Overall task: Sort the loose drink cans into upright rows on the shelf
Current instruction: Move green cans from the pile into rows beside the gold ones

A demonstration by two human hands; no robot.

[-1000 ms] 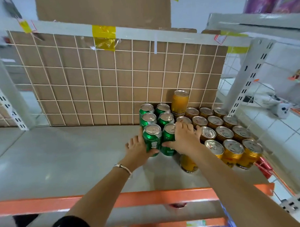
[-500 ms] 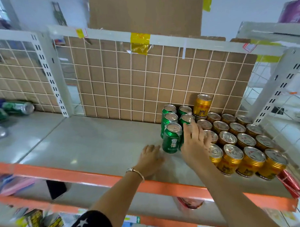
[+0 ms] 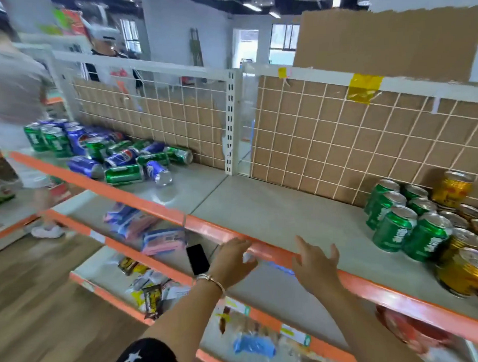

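Left hand (image 3: 232, 258) hangs empty, loosely curled, at the orange shelf rail (image 3: 273, 254) at 6 o'clock; right hand (image 3: 315, 262) beside it is spread and empty. Upright green cans (image 3: 402, 221) and gold cans (image 3: 466, 273) stand in rows at 3 o'clock. Loose cans (image 3: 129, 161) lie tumbled at 10 o'clock.

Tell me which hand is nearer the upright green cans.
Right. The right hand hovers over the shelf's orange edge left of the upright green cans; the left hand is farther left along that edge.
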